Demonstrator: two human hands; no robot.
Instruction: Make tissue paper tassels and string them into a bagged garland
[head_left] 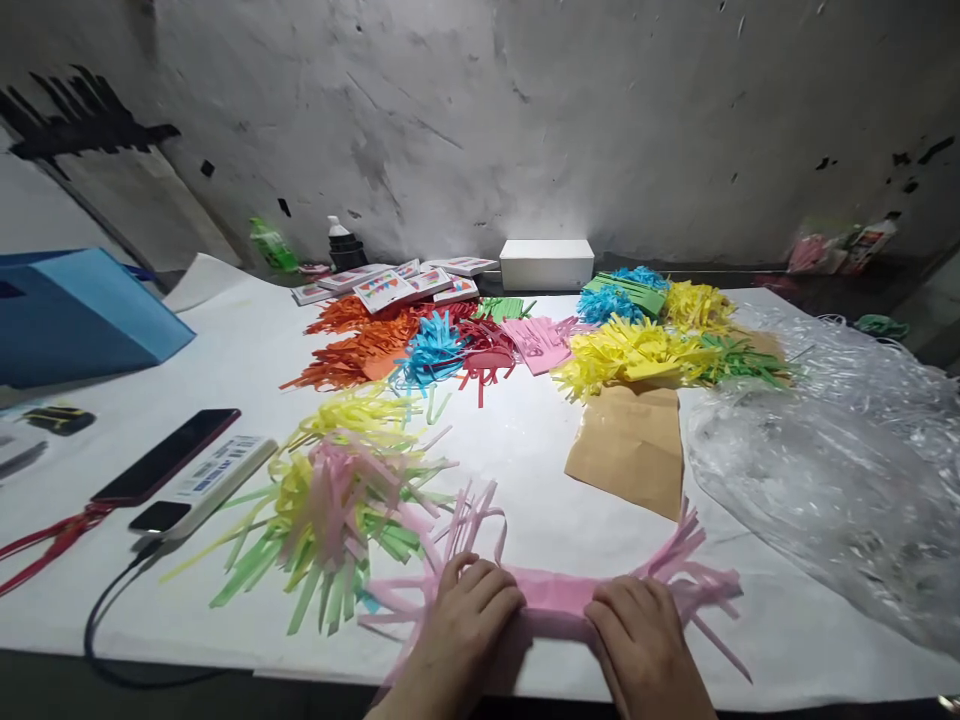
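A pink tissue-paper tassel sheet lies across the near edge of the table, its middle uncut and its cut fringes fanning out at both ends. My left hand is closed on the left part of the uncut band, fingers curled over it. Over the right part, my right hand has its fingers bent and pressed together on the paper. Both thumbs are mostly hidden. Left of my left hand sits a heap of pink, yellow and green fringed tissue, with some strips close to the pink sheet.
Orange, blue, red, pink and yellow fringed paper lies farther back. A brown paper piece and clear plastic bags are at right. A phone, a power bank and a blue box stand left; a white box is behind.
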